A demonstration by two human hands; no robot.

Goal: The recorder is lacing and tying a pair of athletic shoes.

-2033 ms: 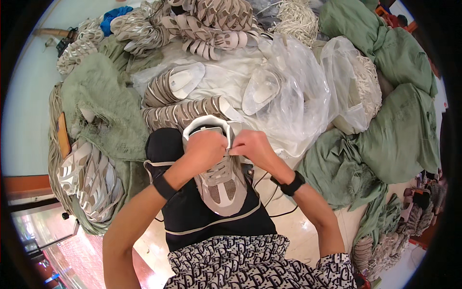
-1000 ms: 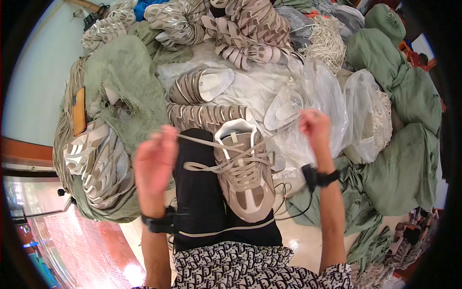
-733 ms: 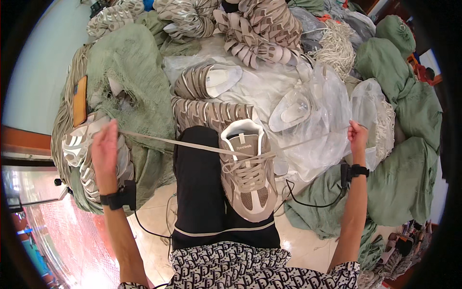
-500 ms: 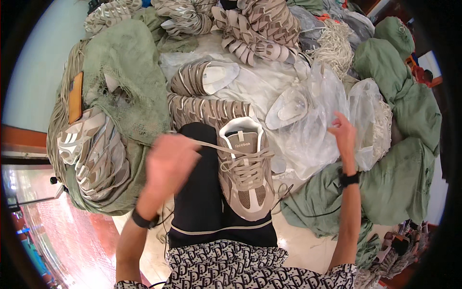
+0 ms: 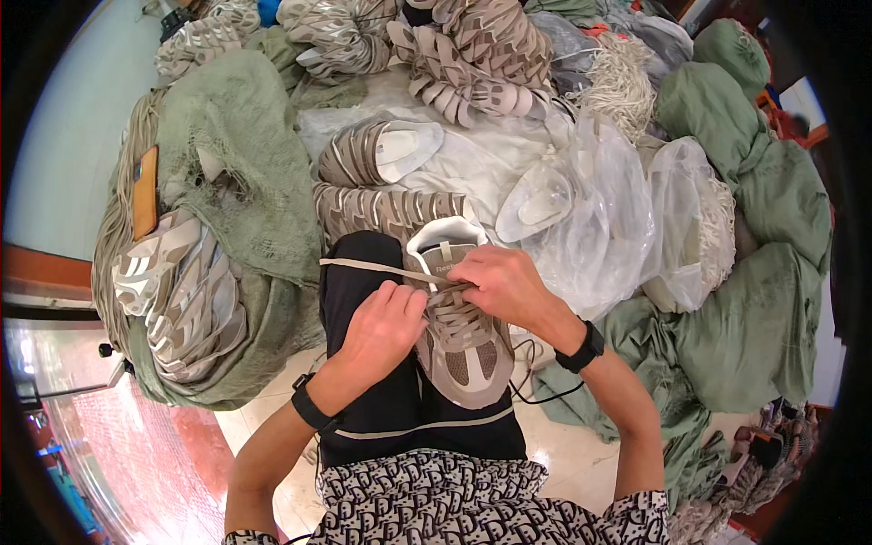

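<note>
A beige and brown sneaker [image 5: 461, 361] rests on my black-clad lap, its toe toward me and its white-lined opening away. Both hands meet over its upper lacing. My left hand [image 5: 380, 329] comes from the left, its fingers pinched at the beige shoelace beside the tongue. From the right, my right hand [image 5: 506, 287] has thumb and fingers closed on the lace at the top eyelets. One loose lace end [image 5: 368, 265] stretches left across my thigh. The fingertips partly cover the tongue and upper lacing.
Stacked shoe uppers [image 5: 391, 209] and white insoles [image 5: 536, 204] lie beyond my knees. A clear plastic bag [image 5: 599, 218] and green cloth sacks [image 5: 754, 336] fill the right. At left, a green mesh sack [image 5: 227, 154] holds more uppers, with an orange-cased phone [image 5: 145, 193] on laces.
My right hand has come in from the plastic bag to the shoe's lacing. My left hand, blurred before while pulling the lace leftward, has moved right to the lacing.
</note>
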